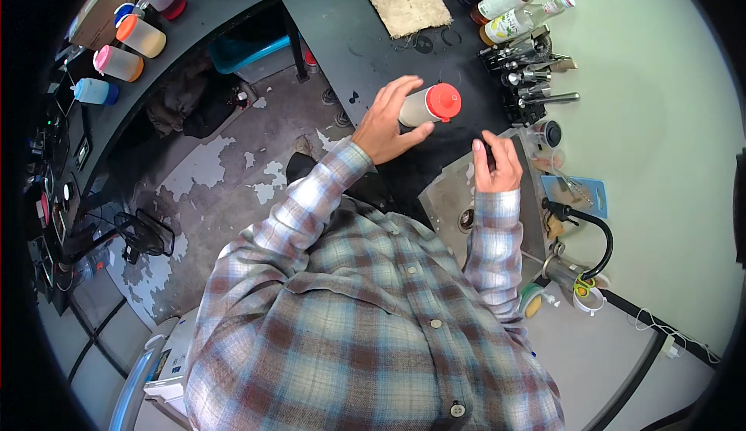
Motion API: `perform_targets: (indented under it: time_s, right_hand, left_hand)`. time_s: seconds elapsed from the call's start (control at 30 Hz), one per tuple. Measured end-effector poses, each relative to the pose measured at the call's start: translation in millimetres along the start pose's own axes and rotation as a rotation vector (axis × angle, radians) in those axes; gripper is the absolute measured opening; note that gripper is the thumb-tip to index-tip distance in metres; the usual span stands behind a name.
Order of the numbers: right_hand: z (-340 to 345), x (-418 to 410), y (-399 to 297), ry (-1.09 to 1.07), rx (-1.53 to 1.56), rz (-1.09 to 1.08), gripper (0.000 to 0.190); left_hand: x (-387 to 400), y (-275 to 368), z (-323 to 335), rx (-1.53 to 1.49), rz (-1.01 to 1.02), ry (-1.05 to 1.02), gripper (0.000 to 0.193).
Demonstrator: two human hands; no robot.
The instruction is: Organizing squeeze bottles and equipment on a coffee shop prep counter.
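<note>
A translucent plastic pour bottle with a red lid (444, 102) stands on the black counter (373, 61). Around its near-left side curves my left hand (389, 121), with thumb and fingers spread; whether the fingertips press on it cannot be told. My right hand (499, 162) hovers over the sink's edge to the right of the bottle, thumb near the bent fingers, nothing seen in it. Below that hand and forearm lies the metal sink (446, 195) with its drain.
Syrup bottles (506, 26) and a black rack of metal bar tools (521, 102) line the wall. A beige cloth (408, 0) lies at the counter's far part. A black faucet (606, 239) arches beside the sink. More pour bottles (141, 36) stand on the left counter.
</note>
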State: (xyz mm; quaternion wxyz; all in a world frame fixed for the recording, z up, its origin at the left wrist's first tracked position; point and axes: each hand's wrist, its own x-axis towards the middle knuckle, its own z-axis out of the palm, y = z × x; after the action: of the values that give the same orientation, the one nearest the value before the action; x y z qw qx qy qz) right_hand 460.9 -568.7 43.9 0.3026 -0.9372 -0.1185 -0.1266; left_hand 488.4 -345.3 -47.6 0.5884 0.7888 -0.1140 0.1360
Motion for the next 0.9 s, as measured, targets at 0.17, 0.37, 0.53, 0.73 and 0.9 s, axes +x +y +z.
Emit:
perform_targets:
  time_s: [0.17, 0.37, 0.53, 0.73, 0.9]
  right_hand:
    - [16.2, 27.6, -4.2, -0.004, -0.108, 0.014, 0.023]
    - [26.3, 35.7, -9.3, -0.029, -0.181, 0.07, 0.022]
    - [27.3, 42.1, -16.5, -0.05, -0.273, 0.027, 0.019]
    - [24.1, 46.2, -24.4, -0.096, -0.321, 0.057, 0.019]
    - [17.6, 47.1, -24.2, -0.139, -0.391, 0.033, 0.016]
  left_hand:
    - [24.6, 1.4, 15.0, -0.023, 0.161, -0.042, 0.075]
    - [27.3, -9.9, 20.3, -0.029, 0.111, -0.146, 0.061]
    - [28.4, -9.8, 16.5, -0.026, 0.106, -0.174, 0.057]
    - [27.4, -9.4, 16.5, -0.016, 0.101, -0.161, 0.058]
    - [27.4, -8.3, 16.9, -0.016, 0.109, -0.171, 0.057]
